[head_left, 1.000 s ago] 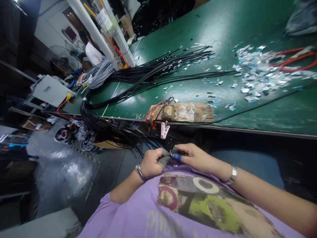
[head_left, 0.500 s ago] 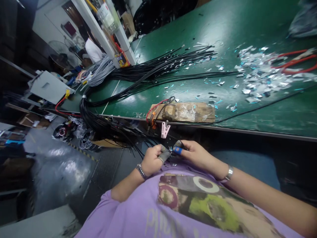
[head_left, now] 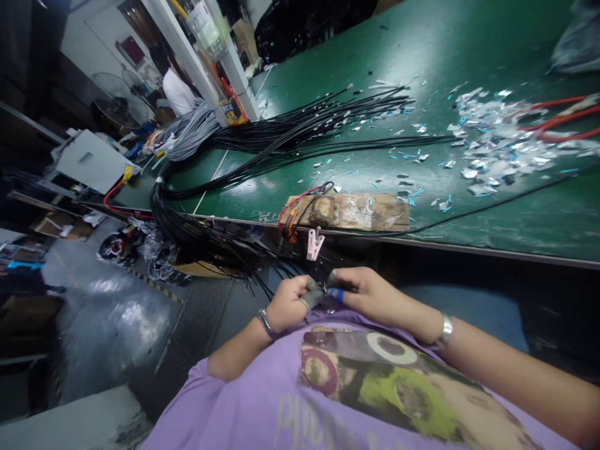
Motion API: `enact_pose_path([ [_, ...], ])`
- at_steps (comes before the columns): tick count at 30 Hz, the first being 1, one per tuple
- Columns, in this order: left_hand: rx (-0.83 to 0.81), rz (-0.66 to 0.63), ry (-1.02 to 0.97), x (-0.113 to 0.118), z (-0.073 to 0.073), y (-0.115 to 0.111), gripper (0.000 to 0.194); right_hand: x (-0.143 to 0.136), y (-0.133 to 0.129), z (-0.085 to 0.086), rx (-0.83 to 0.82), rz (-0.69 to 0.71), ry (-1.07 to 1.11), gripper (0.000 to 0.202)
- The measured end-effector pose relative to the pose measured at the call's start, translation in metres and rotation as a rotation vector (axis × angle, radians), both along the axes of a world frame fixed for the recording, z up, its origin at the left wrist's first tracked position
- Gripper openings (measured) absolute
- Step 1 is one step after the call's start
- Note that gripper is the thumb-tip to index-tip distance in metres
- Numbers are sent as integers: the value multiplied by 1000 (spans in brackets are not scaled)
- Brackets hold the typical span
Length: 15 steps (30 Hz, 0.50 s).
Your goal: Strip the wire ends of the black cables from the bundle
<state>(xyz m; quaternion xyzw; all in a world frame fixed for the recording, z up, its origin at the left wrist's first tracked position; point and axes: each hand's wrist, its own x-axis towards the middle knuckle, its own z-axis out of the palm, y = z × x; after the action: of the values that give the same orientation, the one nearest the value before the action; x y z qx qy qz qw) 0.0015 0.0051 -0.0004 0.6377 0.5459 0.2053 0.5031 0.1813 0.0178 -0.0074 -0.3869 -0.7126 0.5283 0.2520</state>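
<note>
My left hand, with dark covers on its fingertips, pinches the end of a black cable; the small tip between my hands is hard to make out. My right hand, a blue band round one finger, is closed at the same spot, its fingertips almost touching the left ones. What it grips is too small to tell. A bundle of black cables hangs over the table edge and runs toward my left hand. Just above my hands a pink clip hangs at the edge, by a wooden block.
On the green table lie more black cables, grey cables, foil scraps and a red-handled tool. A white post rises at the back left. A person is beyond it.
The fingers of my right hand have curled in, and the pale wire ends seen between my hands are now mostly hidden. The view has shifted slightly.
</note>
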Motion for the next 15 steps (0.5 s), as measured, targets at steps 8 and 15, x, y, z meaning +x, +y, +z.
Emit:
enact_pose_path([
  [8,-35,131,-87,9,-8,2,30,-1,5,-5,169,-166,-100,17],
  [15,-80,142,-152,11,-7,2,31,2,6,-11,156,-150,-9,15],
])
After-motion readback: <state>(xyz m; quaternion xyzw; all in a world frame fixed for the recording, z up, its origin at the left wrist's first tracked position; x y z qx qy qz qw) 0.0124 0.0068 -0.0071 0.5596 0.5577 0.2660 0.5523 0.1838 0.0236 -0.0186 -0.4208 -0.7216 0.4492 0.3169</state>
